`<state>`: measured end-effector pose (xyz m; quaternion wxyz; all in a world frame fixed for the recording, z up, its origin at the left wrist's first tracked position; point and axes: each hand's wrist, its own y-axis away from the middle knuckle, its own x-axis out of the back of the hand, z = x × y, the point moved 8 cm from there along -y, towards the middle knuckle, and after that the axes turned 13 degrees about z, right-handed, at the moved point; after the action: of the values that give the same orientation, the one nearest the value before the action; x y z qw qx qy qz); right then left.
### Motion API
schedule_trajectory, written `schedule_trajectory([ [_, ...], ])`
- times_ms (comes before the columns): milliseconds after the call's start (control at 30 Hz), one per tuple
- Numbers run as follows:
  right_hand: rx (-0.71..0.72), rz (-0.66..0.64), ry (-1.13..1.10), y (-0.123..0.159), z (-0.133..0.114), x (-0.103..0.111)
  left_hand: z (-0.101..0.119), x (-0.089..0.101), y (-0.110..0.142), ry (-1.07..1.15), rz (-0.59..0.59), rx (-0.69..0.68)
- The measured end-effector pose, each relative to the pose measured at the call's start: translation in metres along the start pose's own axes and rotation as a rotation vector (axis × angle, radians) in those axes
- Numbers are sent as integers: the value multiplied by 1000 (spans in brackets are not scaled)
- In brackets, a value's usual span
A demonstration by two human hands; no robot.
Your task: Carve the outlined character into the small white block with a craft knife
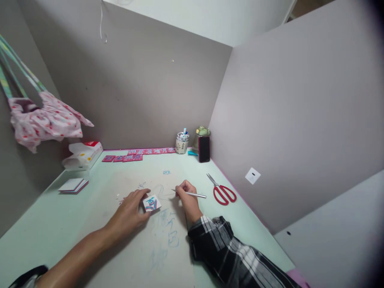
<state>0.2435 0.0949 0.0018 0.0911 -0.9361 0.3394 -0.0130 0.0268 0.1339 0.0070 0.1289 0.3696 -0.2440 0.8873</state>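
My left hand [129, 210] rests on the pale green desk [60, 216], its fingers pinching the left edge of a small white card [152, 203] with red and blue markings that lies flat. My right hand [186, 197], in a plaid sleeve, is closed round a thin silver craft knife [192, 194] whose tip points left just above the card. The two hands are close together near the desk's middle.
Red-handled scissors [223, 192] lie right of my right hand. At the back stand a pen cup [181, 143], a jar [202, 134] and a dark phone [204, 149]. Red cards [138, 154] line the back edge. Paper stack [73, 185], tissue box [82, 155], hanging floral bag [45, 120] at left.
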Motion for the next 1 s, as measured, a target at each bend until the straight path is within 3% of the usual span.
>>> schedule_trajectory([
  [267,-39,-24,-12,2,8,-3,-7,-2,46,47,-25,-19],
  [567,-53,-60,-21,5,7,-4,-12,-8,49,32,-6,14],
  [767,-90,-80,-17,6,10,-4,-13,-5,44,61,-58,-40],
  [1000,-140,-95,37,12,11,-2,1,-11,42,-15,-44,4],
])
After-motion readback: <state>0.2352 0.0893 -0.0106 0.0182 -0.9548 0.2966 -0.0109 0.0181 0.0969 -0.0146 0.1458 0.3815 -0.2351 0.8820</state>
